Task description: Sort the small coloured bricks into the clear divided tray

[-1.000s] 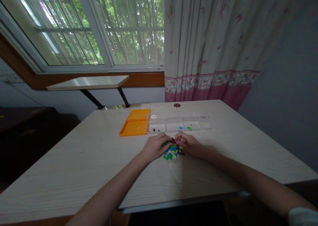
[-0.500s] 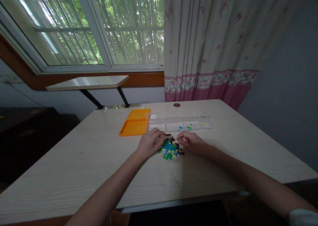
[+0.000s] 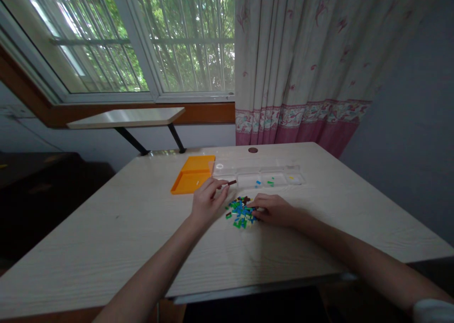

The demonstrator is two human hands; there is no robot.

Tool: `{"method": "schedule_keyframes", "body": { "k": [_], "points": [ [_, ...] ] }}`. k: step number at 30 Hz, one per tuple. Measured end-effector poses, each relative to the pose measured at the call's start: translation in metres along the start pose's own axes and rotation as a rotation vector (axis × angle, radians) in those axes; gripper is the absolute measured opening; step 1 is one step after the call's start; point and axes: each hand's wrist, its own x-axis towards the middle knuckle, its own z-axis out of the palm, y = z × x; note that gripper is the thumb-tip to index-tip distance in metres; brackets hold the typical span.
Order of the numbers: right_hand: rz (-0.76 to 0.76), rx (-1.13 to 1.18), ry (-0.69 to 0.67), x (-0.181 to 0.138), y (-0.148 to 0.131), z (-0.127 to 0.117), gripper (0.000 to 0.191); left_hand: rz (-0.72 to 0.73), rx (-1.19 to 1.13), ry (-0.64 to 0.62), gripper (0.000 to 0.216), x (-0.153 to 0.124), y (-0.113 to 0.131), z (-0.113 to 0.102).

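My left hand (image 3: 208,197) pinches a brown building brick (image 3: 231,182) between thumb and fingertips, just above the near edge of the clear compartment box (image 3: 244,180). A pile of small building bricks (image 3: 241,214) in blue, green, cream and brown lies on the table below. At the pile's right side, my right hand (image 3: 272,209) has its fingertips among the bricks, thumb and index finger apart. Its other fingers are partly hidden. Inside the box lie a few blue and green bricks (image 3: 270,182) and a yellow one (image 3: 291,177).
An orange case (image 3: 193,176) lies open left of the clear box, with a small pale piece in it. The wooden table (image 3: 142,247) has a round brown cap (image 3: 253,150) near its back edge. A raised shelf (image 3: 127,117) stands at the back left.
My left hand has lifted away from the pile, up and left to the clear box, with the brown brick. My right hand has shifted slightly down onto the pile and its fingers have spread.
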Motion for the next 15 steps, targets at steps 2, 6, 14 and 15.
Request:
{"method": "schedule_keyframes", "body": {
  "k": [2,6,14,15],
  "points": [
    [-0.003,0.007,0.007,0.0004,0.0007,-0.0002,0.022,0.002,0.003,0.000,0.014,-0.0004,0.0000,-0.0003],
    [-0.025,0.056,0.038,0.0010,0.0016,0.0010,0.018,0.000,-0.005,0.007,0.014,-0.0010,-0.0004,-0.0002],
    [-0.020,0.086,0.054,0.0012,0.0022,0.0033,0.018,0.020,-0.008,0.021,0.012,-0.0006,0.0003,0.0000],
    [-0.021,0.091,0.055,0.0013,0.0020,0.0032,0.019,0.022,-0.006,0.021,0.012,-0.0007,0.0002,0.0001]
  ]
}}
